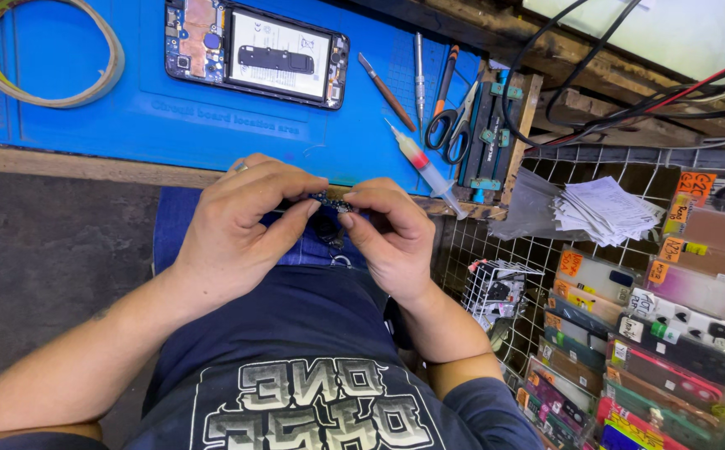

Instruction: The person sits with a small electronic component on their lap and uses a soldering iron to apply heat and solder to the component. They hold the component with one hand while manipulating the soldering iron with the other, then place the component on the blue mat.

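We pinch a small dark blue circuit-board piece (330, 201) between our left hand (237, 225) and right hand (386, 233), best gripped gently by its edges, just off the blue rubber repair mat's (129, 108) near edge.

The person wears a dark navy T-shirt (296, 350) with a large grey and white print (312, 408) on the chest. The sleeves are short and the forearms are bare. Blue jeans (179, 221) cover the lap. The left hand (237, 221) carries a silver ring (241, 167) on one finger.
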The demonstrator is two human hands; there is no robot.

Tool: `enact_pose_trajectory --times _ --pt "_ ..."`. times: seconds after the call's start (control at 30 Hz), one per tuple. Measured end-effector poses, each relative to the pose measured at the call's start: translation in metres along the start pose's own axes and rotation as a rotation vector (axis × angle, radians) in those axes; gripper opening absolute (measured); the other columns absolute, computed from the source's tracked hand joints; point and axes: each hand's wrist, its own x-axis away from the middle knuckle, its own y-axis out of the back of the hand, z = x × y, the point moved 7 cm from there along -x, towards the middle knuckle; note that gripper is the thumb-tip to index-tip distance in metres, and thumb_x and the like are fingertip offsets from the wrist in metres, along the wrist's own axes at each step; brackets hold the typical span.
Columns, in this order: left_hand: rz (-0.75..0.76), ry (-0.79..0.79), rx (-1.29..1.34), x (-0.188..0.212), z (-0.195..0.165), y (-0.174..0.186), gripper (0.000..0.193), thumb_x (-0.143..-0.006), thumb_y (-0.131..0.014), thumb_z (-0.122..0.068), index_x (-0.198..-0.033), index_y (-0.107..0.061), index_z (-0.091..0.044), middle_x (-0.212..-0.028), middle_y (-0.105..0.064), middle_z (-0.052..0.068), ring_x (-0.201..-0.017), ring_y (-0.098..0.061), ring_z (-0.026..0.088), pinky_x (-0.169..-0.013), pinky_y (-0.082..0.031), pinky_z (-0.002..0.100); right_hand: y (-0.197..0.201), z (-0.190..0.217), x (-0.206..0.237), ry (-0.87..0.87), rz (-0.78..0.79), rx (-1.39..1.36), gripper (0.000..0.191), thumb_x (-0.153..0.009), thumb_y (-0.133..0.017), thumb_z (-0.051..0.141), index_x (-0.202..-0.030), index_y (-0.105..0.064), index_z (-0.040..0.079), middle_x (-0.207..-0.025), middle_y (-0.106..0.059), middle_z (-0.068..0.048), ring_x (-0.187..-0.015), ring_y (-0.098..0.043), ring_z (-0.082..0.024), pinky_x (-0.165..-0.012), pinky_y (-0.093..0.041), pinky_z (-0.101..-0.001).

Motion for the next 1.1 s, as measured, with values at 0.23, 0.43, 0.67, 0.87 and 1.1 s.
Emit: enact_pose_trajectory --times 0.23,0.43,0.67,0.87,1.1 --pt "-0.004 0.004 0.008 -0.002 0.004 -0.005 0.019 -0.093 -0.071 0.0 -0.112 -0.072 -0.001 -0.105 -0.073 0.011 -0.097 -0.069 0.025 -0.088 -0.051 0.035 0.002 -0.008 0.001 -0.016 -0.003 -0.033 0.025 -0.094 -0.075 -0.008 -0.117 -0.068 -0.001 -0.113 -0.066 -0.009 -0.1 -0.06 -0.013 -0.089 -0.05 -0.025" --pt "-0.002 -0.013 0.011 -0.004 0.003 -0.007 0.02 -0.093 -0.072 0.0 -0.112 -0.072 -0.001 -0.105 -0.074 0.011 -0.095 -0.069 0.024 -0.088 -0.051 0.035 0.004 -0.011 0.002 -0.041 -0.007 -0.075 0.025 -0.095 -0.073 -0.008 -0.118 -0.067 -0.001 -0.114 -0.066 -0.009 -0.1 -0.061 -0.013 -0.089 -0.051 -0.0245" --pt "-0.004 -0.036 0.003 -0.003 0.006 -0.008 0.019 -0.092 -0.073 0.0 -0.111 -0.072 -0.001 -0.104 -0.073 0.01 -0.092 -0.069 0.024 -0.087 -0.05 0.035 0.003 -0.014 0.001 -0.055 -0.012 -0.145 0.028 -0.093 -0.072 -0.008 -0.119 -0.065 -0.001 -0.117 -0.064 -0.009 -0.103 -0.062 -0.013 -0.092 -0.052 -0.0254" --pt "-0.016 -0.017 -0.004 -0.004 0.009 -0.009 0.014 -0.092 -0.074 -0.001 -0.106 -0.072 -0.001 -0.101 -0.074 0.01 -0.09 -0.069 0.024 -0.085 -0.051 0.035 0.008 -0.011 -0.002 0.026 -0.019 -0.019 0.02 -0.096 -0.07 -0.01 -0.114 -0.068 -0.002 -0.114 -0.067 -0.011 -0.102 -0.065 -0.016 -0.091 -0.054 -0.0263" --pt "-0.03 -0.076 -0.147 -0.005 0.003 -0.008 0.009 -0.091 -0.077 -0.006 -0.098 -0.073 -0.003 -0.095 -0.074 0.009 -0.086 -0.069 0.025 -0.083 -0.049 0.038 0.01 -0.018 -0.002 -0.027 -0.052 -0.054 0.017 -0.099 -0.068 -0.011 -0.113 -0.069 -0.002 -0.112 -0.068 -0.01 -0.094 -0.064 -0.013 -0.083 -0.054 -0.0247"
